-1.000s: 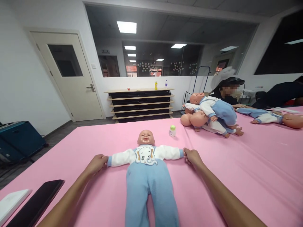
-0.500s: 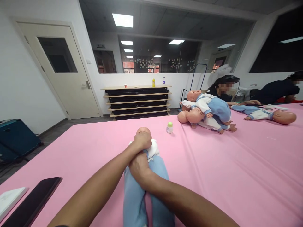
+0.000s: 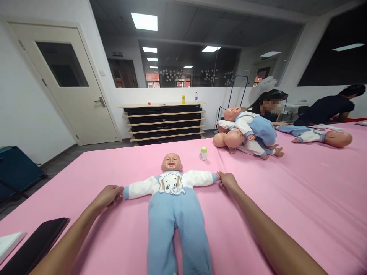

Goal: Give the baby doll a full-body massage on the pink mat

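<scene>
A baby doll (image 3: pixel 174 206) in a blue and white outfit with an elephant face on the chest lies on its back, head away from me. Both its arms are stretched out sideways. My left hand (image 3: pixel 110 195) is closed around the doll's hand at the end of the left-side sleeve. At the opposite sleeve, my right hand (image 3: pixel 227 181) pinches the doll's other hand. The doll's hands are mostly hidden by my fingers. Beyond its right-side arm stands a small white bottle with a green cap (image 3: pixel 203 153).
Pink cloth (image 3: pixel 275 214) covers the table. Several dolls (image 3: pixel 249 131) are piled at the far right, with another doll (image 3: pixel 318 136) beyond them. Two people (image 3: pixel 269 105) sit at that side. A black phone-like slab (image 3: pixel 37 244) and a white box (image 3: pixel 10 244) lie at the near left.
My hands, crossed over the doll's chest before, have moved apart to either side. The doll's arms are now spread wide, and its face and elephant print are uncovered.
</scene>
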Tool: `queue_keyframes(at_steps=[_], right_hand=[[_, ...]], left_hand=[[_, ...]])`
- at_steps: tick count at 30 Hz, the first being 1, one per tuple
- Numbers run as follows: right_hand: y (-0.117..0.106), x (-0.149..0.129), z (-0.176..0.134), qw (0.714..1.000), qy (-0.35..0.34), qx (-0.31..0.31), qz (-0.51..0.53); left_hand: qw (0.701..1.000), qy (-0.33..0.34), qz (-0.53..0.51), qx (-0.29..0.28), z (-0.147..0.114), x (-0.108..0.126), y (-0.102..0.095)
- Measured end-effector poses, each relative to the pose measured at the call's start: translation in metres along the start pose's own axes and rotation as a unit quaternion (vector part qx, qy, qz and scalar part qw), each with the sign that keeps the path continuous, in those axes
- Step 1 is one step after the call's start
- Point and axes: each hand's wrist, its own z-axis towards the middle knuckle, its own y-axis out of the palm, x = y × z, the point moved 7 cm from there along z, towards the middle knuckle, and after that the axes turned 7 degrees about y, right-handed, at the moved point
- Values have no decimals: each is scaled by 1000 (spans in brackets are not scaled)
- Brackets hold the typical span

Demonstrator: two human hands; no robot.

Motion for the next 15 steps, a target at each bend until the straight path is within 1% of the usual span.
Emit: queue_keyframes(at_steps=[1, 2, 3, 4, 5, 7, 9, 10, 11, 12, 14, 15], right_hand=[[3, 4, 1, 1000, 0, 3, 3], [4, 3, 1, 1000, -5, 9, 4], [2, -3, 2, 1000, -17, 19, 4], [-2, -14, 1, 999, -33, 31, 2], [-7, -28, 0, 998, -53, 43, -1], [-14, -64, -10, 993, -100, 59, -7], [-8, -103, -35, 983, -169, 65, -34], [3, -123, -54, 969, -225, 70, -71], [20, -140, -76, 950, -277, 71, -126], [40, -151, -99, 930, -309, 83, -180], [94, -164, -144, 881, -381, 57, -274], [123, -164, -165, 854, -416, 31, -310]], left_hand=[[1000, -7, -3, -1, -1, -4, 3], [1000, -9, -6, 3, -1, -3, 3], [1000, -5, -9, 12, 0, 4, 0], [1000, 6, -12, 23, 1, 16, -3], [999, 25, -14, 34, 2, 33, -7], [995, 82, -2, 48, 3, 76, -11], [988, 140, 42, 42, 1, 125, -2], [984, 160, 72, 35, 0, 149, 9], [978, 177, 107, 24, -1, 170, 24], [971, 193, 143, 15, -2, 189, 42], [949, 207, 236, -3, -3, 217, 84], [937, 210, 278, -21, -3, 226, 106]])
